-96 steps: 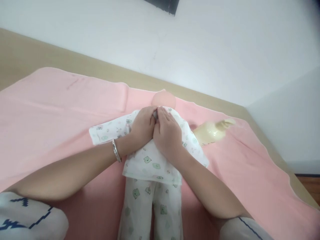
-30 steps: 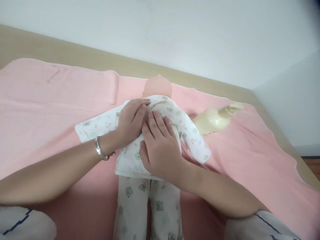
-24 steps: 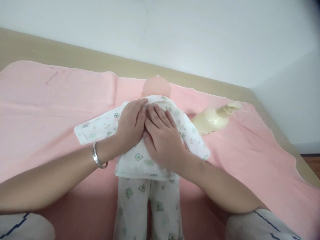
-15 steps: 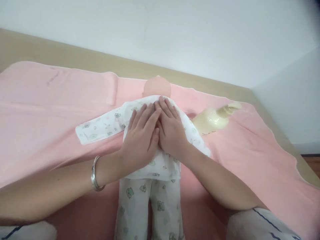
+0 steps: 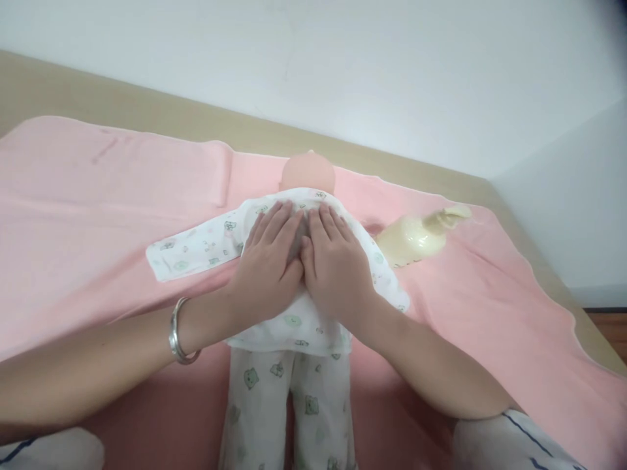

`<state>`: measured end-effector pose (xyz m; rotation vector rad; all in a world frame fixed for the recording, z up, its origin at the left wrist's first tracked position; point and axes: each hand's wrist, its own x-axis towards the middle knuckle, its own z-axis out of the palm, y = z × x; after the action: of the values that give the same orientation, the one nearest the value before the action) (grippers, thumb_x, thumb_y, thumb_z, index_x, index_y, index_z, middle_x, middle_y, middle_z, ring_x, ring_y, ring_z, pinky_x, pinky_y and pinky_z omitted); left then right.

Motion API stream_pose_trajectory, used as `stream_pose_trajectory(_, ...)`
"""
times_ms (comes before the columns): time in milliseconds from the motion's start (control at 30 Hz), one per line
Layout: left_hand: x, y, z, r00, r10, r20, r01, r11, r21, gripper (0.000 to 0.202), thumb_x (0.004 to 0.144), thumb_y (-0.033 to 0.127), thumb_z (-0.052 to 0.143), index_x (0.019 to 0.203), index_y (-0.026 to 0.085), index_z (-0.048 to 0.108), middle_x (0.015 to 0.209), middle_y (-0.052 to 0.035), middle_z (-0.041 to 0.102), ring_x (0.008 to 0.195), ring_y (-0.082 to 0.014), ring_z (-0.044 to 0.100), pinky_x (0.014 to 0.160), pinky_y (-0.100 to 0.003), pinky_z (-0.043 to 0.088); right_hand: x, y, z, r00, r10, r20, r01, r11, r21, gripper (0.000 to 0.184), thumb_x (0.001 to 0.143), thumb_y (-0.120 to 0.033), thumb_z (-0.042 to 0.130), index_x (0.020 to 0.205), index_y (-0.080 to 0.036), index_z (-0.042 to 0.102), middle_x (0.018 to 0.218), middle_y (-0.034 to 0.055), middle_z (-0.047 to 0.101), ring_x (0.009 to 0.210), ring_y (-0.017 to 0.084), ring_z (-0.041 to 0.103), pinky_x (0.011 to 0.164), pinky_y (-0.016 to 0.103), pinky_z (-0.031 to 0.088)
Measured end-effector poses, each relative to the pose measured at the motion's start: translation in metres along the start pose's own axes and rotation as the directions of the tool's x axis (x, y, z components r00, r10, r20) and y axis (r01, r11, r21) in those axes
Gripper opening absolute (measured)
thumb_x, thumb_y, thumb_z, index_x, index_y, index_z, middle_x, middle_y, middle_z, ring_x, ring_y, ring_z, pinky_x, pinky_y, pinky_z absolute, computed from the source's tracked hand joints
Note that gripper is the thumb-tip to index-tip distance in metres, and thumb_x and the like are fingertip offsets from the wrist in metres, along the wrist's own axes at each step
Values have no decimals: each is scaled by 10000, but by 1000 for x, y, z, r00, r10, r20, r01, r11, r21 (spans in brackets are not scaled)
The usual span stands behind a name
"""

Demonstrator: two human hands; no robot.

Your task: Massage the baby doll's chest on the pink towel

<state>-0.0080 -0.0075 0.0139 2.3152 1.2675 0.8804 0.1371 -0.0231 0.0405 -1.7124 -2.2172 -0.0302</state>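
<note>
Since half a second ago the left grip (image 5: 268, 274) has come off the edge of the right grip (image 5: 339, 271), so the two now sit side by side; doll (image 5: 292, 323) and bottle (image 5: 412, 240) look unmoved. Both grips palm down on the doll's shirt (image 5: 321, 334), fingers (image 5: 277, 225) straight, close together, aimed at the head (image 5: 308, 173). Thumbs meet or nearly so mid-torso, can't tell which; narrow shaded strip of shirt between the index fingers. Silver bracelet (image 5: 174, 336) on the left wrist, over the sheet. Doll lies mid-sheet, trousers (image 5: 264, 398) running out of the bottom of view. Head is right at the far edge of the pink sheet (image 5: 122, 173); behind it a thin strip of bare desk (image 5: 147, 109), then the wall (image 5: 343, 72), so little room that way. Left sleeve (image 5: 191, 251) sticks straight out, wide open sheet beyond it. Right side tighter: bottle just beside the right sleeve (image 5: 396, 297), contact unclear, pump end toward the sheet's far right edge; standing or lying, can't tell. Open sheet in front of the bottle, out to a wavy right edge, desk strip past that, brown floor (image 5: 610, 326) at far right.
</note>
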Motion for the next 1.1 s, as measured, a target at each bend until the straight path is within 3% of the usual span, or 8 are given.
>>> stream_pose_trajectory(133, -1, -7, 1, 998, 38, -40, -39, 998, -40, 571, 952, 226, 363, 1515, 132, 396, 1629, -153, 360, 1561, -283, 258, 1298, -561, 222, -11, -9, -7, 1000, -22, 6, 22, 999, -49, 562, 1043, -275, 275, 1471, 26, 482, 1538, 247, 474, 1484, 344, 415, 1236, 517, 366)
stream_pose_trajectory(300, 5, -18, 4, 996, -52, -79, 46, 996, -81, 524, 1007, 369, 370, 1485, 167, 443, 1616, -138, 391, 1549, -299, 284, 1283, -575, 239, -30, -26, -5, 984, -163, -65, 155, 982, -111, 566, 1032, -301, 331, 1451, 40, 501, 1498, 263, 516, 1457, 381, 444, 1223, 537, 379)
stream_pose_trajectory(433, 9, -23, 3, 993, -68, -96, 59, 994, -87, 515, 1008, 405, 389, 1467, 184, 466, 1610, -130, 402, 1544, -303, 294, 1276, -578, 250, -37, -30, 2, 971, -202, -129, 188, 975, -116, 592, 1000, -323, 386, 1447, 47, 500, 1477, 268, 537, 1445, 388, 458, 1223, 543, 371)
stream_pose_trajectory(667, 7, -16, 2, 994, -76, -85, 71, 996, -51, 500, 1007, 328, 360, 1471, 171, 459, 1604, -129, 410, 1544, -291, 295, 1285, -568, 244, -9, -5, 2, 994, -93, -56, 96, 994, 60, 564, 1008, -284, 305, 1456, -14, 518, 1557, 168, 480, 1510, 276, 384, 1285, 468, 284)
stream_pose_trajectory(900, -13, 15, -1, 998, -19, 59, 18, 1000, 14, 562, 1008, 314, 370, 1535, 120, 365, 1670, -149, 273, 1585, -300, 172, 1305, -573, 204, 19, 23, 6, 992, 115, 45, -118, 989, 93, 655, 987, -324, 317, 1527, 43, 363, 1625, 218, 351, 1550, 325, 286, 1273, 535, 258)
stream_pose_trajectory(1000, -9, 12, -2, 998, -45, 34, 47, 998, -44, 582, 1002, 333, 373, 1541, 115, 351, 1652, -157, 316, 1568, -296, 236, 1296, -562, 240, 18, 22, 4, 995, 92, 36, -94, 995, 37, 645, 1007, -342, 303, 1511, 53, 383, 1579, 246, 420, 1510, 340, 367, 1241, 541, 314)
stream_pose_trajectory(1100, 4, -5, -1, 985, -168, -34, 164, 982, -91, 607, 1000, 397, 391, 1549, 142, 341, 1647, -157, 326, 1563, -322, 244, 1286, -590, 231, 13, 17, -2, 997, 67, 24, -66, 996, -55, 628, 1026, -366, 305, 1477, 48, 445, 1472, 257, 550, 1386, 353, 527, 1162, 528, 420)
